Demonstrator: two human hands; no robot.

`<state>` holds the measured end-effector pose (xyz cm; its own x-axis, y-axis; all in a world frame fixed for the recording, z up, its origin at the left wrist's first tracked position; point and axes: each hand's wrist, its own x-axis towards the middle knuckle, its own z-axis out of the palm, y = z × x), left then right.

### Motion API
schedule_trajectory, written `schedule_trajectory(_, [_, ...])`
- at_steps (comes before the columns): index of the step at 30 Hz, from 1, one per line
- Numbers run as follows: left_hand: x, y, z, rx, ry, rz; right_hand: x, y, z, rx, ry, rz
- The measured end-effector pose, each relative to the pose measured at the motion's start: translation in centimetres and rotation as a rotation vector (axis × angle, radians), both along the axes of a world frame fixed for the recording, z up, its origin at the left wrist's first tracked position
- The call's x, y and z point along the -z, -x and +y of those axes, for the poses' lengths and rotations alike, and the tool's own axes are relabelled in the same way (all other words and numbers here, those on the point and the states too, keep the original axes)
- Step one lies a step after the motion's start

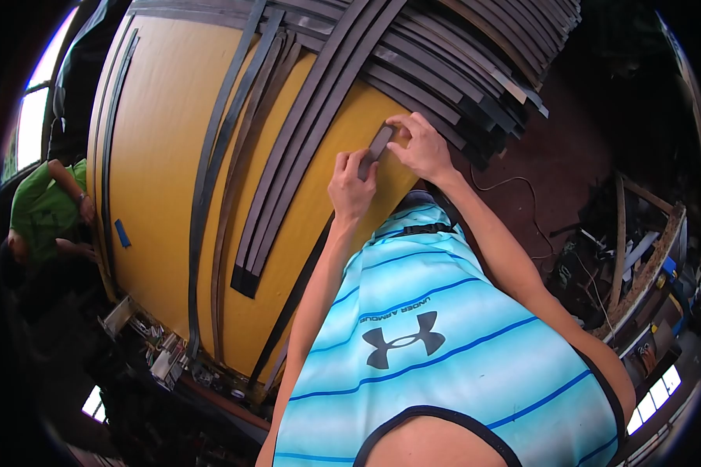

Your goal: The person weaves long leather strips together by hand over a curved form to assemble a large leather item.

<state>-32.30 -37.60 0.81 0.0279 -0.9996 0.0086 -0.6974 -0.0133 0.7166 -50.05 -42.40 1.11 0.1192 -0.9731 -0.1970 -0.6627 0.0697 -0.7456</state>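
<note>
A short grey-brown strip (379, 145), which looks like leather, is held between my two hands over the near edge of the yellow tabletop (157, 117). My left hand (352, 187) pinches its lower end between thumb and fingers. At the upper end, my right hand (422, 148) has its thumb and forefinger curled around the strip's tip. Just left of my hands, several long grey-brown strips (308, 132) lie side by side, their dark ends toward me.
Stacked dark strips (444, 70) cover the table's far right and overhang its edge. Longer black strips (210, 179) run down the middle. A blue scrap (122, 233) lies at the left, near a person in a green shirt (43, 206). A cable (533, 202) trails across the floor.
</note>
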Motion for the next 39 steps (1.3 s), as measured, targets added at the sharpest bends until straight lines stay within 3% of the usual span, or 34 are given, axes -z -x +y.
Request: schedule_trajectory(39, [0.2, 0.3, 0.3, -0.014, 0.029, -0.04, 0.7, 0.5, -0.6, 0.038, -0.023, -0.145])
